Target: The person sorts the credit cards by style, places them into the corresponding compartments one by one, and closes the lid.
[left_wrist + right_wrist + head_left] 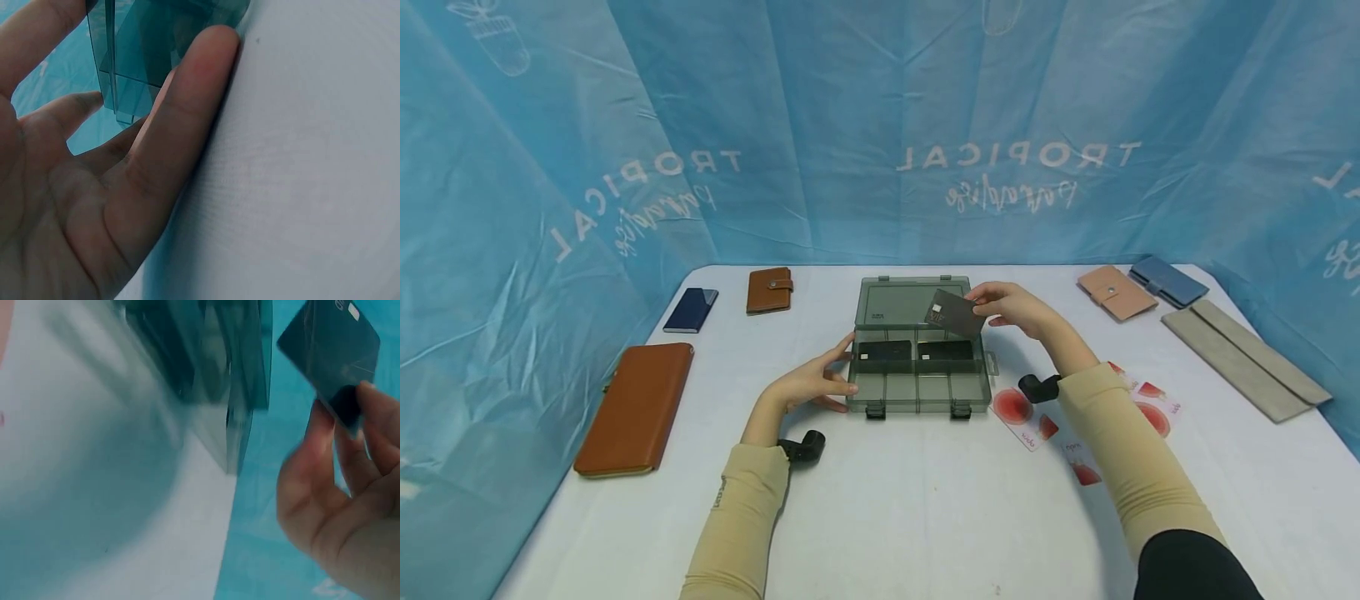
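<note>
A clear grey compartment box lies open mid-table, its lid folded back. Two black cards lie in its rear compartments. My right hand pinches a third dark card by its edge, tilted above the box's right rear corner; the right wrist view shows that card between thumb and fingers. My left hand rests against the box's left wall with fingers straight; in the left wrist view a finger touches the box corner.
Red-printed cards lie right of the box. A large tan wallet, a navy card holder and a brown wallet sit left. A pink wallet, a blue wallet and a grey pouch sit right. Blue cloth walls surround the table.
</note>
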`<state>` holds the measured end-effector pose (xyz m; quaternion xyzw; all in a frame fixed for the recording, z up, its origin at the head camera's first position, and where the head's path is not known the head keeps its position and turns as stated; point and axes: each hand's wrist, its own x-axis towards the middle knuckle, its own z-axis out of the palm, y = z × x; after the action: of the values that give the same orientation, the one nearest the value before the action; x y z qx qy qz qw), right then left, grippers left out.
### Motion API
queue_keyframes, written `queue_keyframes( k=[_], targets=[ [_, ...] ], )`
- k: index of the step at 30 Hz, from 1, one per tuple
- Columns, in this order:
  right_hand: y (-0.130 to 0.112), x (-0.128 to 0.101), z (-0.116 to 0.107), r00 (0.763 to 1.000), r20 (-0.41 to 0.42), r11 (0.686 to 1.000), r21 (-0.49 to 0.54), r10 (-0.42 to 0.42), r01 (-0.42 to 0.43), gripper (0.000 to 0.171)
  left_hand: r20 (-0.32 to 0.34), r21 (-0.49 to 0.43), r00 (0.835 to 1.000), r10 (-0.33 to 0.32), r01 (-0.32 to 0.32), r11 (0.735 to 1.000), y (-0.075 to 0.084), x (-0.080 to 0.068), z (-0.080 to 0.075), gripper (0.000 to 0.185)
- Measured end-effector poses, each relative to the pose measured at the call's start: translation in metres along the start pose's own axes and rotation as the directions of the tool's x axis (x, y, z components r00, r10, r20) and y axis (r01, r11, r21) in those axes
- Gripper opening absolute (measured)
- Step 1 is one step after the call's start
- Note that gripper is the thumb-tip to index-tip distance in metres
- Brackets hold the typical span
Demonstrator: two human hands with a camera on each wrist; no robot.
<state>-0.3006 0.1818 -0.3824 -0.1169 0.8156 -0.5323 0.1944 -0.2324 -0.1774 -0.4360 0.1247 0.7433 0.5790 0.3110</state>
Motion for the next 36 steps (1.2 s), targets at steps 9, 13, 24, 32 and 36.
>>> queue_keyframes(
  k=[9, 13, 24, 32, 36],
  targets=[
    [-0.009, -0.004, 0.028, 0.999, 0.041, 0.947, -0.319, -0.030, 0.042, 0.016, -0.003, -0.007, 1.000, -0.008, 0.008, 1.000, -0.002, 0.002, 0.000, 0.097],
    [-0.010, -0.005, 0.034, 0.998, 0.060, 0.893, -0.449, -0.015, 0.041, 0.014, 0.003, -0.007, 1.000, -0.002, 0.002, 1.000, -0.002, 0.002, -0.001, 0.097],
    [-0.012, -0.011, 0.035, 0.998, 0.062, 0.816, -0.575, -0.028, 0.058, 0.029, 0.003, -0.015, 1.000, -0.004, 0.004, 1.000, -0.002, 0.002, 0.000, 0.098],
    [-0.008, -0.034, 0.026, 0.994, 0.052, 0.861, -0.497, -0.094, 0.107, 0.029, 0.001, -0.017, 1.000, 0.003, -0.003, 1.000, -0.002, 0.002, 0.000, 0.098],
    [0.001, -0.055, 0.018, 0.994, 0.019, 0.879, -0.465, -0.107, 0.104, 0.020, -0.007, -0.016, 1.000, -0.002, 0.001, 1.000, -0.001, 0.002, 0.000, 0.098]
  ],
)
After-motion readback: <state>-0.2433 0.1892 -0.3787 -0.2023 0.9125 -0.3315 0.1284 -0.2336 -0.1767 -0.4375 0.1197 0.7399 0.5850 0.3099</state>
